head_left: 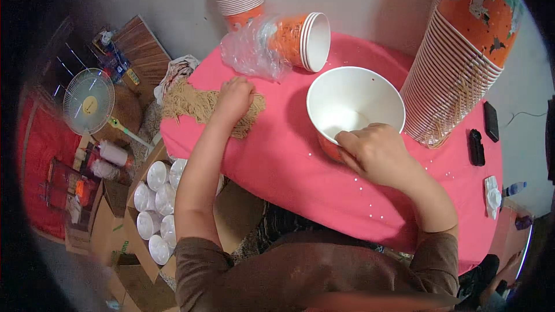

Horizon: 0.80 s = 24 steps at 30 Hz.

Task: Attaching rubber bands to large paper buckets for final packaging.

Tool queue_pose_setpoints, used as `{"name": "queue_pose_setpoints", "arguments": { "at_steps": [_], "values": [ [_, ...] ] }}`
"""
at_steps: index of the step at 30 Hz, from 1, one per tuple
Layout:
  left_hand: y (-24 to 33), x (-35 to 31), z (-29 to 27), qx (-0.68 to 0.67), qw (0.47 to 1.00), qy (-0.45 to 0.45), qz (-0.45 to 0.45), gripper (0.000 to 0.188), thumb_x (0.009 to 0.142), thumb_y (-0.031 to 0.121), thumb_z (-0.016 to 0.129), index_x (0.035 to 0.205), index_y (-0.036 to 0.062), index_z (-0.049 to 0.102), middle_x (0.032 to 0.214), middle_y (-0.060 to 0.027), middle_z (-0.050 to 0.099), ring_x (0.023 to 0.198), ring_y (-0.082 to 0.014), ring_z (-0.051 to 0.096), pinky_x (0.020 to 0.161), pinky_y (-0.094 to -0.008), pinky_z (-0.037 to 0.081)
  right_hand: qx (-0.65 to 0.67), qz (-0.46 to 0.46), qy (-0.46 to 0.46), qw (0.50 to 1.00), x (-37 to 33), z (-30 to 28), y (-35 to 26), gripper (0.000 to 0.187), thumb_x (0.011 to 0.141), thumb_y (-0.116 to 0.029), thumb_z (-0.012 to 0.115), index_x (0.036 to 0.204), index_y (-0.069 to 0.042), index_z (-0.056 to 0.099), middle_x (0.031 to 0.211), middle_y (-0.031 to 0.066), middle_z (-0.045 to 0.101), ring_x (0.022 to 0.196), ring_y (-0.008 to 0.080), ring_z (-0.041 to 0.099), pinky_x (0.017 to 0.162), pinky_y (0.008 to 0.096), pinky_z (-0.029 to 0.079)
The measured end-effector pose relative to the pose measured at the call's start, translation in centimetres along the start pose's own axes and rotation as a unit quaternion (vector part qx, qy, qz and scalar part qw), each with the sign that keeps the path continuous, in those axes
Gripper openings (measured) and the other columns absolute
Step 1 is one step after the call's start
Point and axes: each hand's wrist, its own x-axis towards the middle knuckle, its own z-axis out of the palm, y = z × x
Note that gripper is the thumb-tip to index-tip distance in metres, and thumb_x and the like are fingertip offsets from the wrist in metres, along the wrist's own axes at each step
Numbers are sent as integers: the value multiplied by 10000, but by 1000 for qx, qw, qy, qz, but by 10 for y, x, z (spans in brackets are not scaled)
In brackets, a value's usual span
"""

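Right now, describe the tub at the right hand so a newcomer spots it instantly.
Find the pink-covered table. On it, the right hand holds the near rim of a wide paper tub, orange outside, white inside. It stands singly, mouth up, unlike the nested tubs beyond it and the tall stack to its right.

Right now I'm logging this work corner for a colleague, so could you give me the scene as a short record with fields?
Left hand: on the tan strands; grip unclear
Right hand: gripping the near rim of an open paper tub
Behind: nested tubs on their side, clear plastic around them
Far right: tall tub stack
Surface: pink tablecloth, small white bits
Left of table: fan, pale cups in a cardboard box
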Motion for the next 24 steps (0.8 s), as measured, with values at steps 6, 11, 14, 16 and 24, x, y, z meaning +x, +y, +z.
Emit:
{"name": "queue_pose_setpoints", "arguments": {
  "at_steps": [6, 11, 14, 16, 24],
  "values": [
    [1, 6, 10, 24, 1000, -3, 9, 101, 778, 148, 632, 804, 52, 647, 908, -137, 609, 946, -332, 588, 810, -474, 467, -11, 0, 3, 1000, 0, -3, -1, 169, 848, -206, 606, 783, -57, 557, 611, 91, 607, 525, 295, 608, 497, 421, 483],
    [2, 6, 9, 9, 1000, 11, 3, 98, 787, 137, 623, 798, 39, 630, 889, -146, 608, 934, -341, 586, 808, -472, 469, -10, -7, 2, 1000, 1, -2, -1, 151, 844, -192, 600, 792, -57, 559, 624, 90, 613, 532, 296, 609, 510, 422, 484],
    [13, 2, -4, -80, 996, 49, 2, 63, 783, 97, 615, 795, 35, 620, 861, -135, 620, 881, -326, 599, 768, -444, 476, -13, -6, 2, 1000, -1, -1, 1, 143, 846, -188, 594, 795, -59, 562, 625, 90, 612, 535, 296, 609, 513, 417, 485],
    [28, -7, -19, -150, 986, 67, 0, 40, 780, 76, 611, 788, 38, 620, 852, -119, 634, 844, -304, 613, 734, -423, 479, -6, 0, -7, 1000, 0, 0, 1, 143, 839, -189, 618, 810, -64, 554, 618, 101, 598, 553, 305, 607, 535, 427, 478],
    [146, -82, -89, -531, 836, 135, -8, 67, 810, 8, 665, 838, 48, 619, 687, 4, 520, 600, -73, 463, 540, -235, 387, 4, 25, -11, 1000, 3, -3, -2, 147, 858, -176, 634, 918, -51, 584, 690, 118, 619, 631, 315, 621, 588, 423, 475]
  ]
}}
